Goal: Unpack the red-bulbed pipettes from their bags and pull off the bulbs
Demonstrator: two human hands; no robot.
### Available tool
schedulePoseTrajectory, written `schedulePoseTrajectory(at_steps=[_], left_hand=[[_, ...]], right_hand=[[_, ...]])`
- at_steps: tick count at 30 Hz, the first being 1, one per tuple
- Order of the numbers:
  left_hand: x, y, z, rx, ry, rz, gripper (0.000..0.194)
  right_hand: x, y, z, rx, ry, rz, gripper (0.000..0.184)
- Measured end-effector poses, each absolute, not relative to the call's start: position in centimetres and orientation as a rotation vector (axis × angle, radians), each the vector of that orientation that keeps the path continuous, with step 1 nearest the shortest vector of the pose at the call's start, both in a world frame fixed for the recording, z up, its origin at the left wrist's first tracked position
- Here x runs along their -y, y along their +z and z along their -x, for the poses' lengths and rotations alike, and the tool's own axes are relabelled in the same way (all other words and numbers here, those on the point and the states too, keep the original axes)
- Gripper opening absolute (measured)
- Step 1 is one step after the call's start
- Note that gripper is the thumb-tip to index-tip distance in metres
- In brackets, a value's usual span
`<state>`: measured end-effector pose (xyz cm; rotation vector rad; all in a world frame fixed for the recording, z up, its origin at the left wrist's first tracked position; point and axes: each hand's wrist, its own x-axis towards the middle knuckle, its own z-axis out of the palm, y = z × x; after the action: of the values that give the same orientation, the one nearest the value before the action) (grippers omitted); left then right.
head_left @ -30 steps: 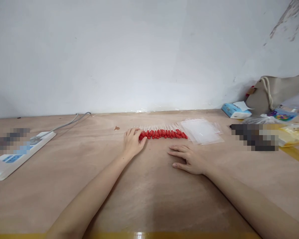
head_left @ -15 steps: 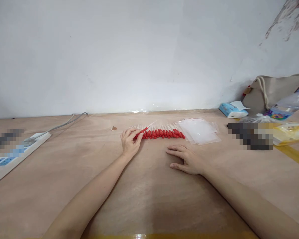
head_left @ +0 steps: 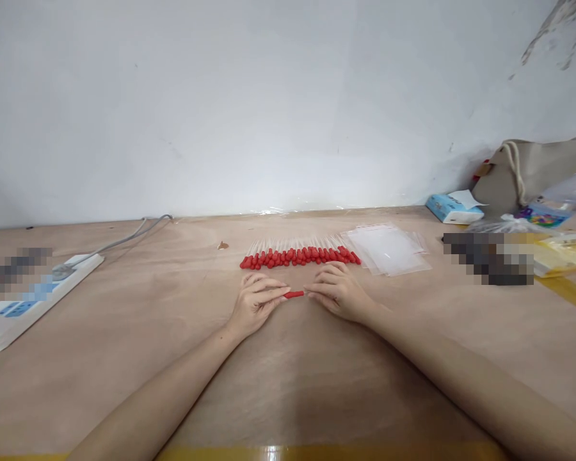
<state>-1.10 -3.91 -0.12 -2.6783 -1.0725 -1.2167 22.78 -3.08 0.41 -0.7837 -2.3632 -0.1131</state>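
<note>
My left hand (head_left: 256,301) pinches the rounded end of a dropper's red bulb (head_left: 294,294), holding it level just above or on the table. My right hand (head_left: 338,291) closes its fingertips round the clear tube end of the same dropper, so most of that tube is hidden. Beyond both hands lies a row of droppers (head_left: 300,256). Their red bulbs point toward me and their thin clear tubes toward the wall. At the row's right end, several clear plastic bags (head_left: 386,250) overlap in a loose, flat pile.
A power strip (head_left: 43,304) with a grey cable lies left. To the right are a blue tissue pack (head_left: 454,209), a grey bag (head_left: 537,169), a yellow-and-clear package (head_left: 564,256) and a blurred dark object (head_left: 489,259). The white wall (head_left: 288,109) bounds the table's back.
My left hand has brought a dropper from the row's left end toward me. My right hand, open and bare before, has moved slightly up and left and closed on its tube.
</note>
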Motion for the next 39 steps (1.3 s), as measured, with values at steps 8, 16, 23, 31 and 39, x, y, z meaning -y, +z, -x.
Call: schedulePoseTrajectory(at_steps=[8,16,23,31,39], left_hand=[[4.4,0.2,0.3,1.133,-1.127,2.782,0.030],[4.2,-0.2,-0.4,1.128,-0.929,2.741,0.016],[4.4,0.1,-0.4,1.169,-0.808,2.765,0.025],[4.6,0.1,-0.4,1.117,-0.776,2.848,0.024],[4.4,0.1,1.4,1.231,-0.871,2.770,0.022]], right_hand=[[4.0,-1.3,-21.9,2.362,-0.124,0.873,0.026],[4.1,-1.3,-21.3,2.347,-0.186,0.802,0.023],[4.4,-0.8,-21.4,2.379,-0.188,0.778,0.021],[4.5,-1.1,-21.4,2.394,-0.167,0.757,0.019],[4.3,-1.5,-23.2,2.330,-0.115,0.897,0.022]])
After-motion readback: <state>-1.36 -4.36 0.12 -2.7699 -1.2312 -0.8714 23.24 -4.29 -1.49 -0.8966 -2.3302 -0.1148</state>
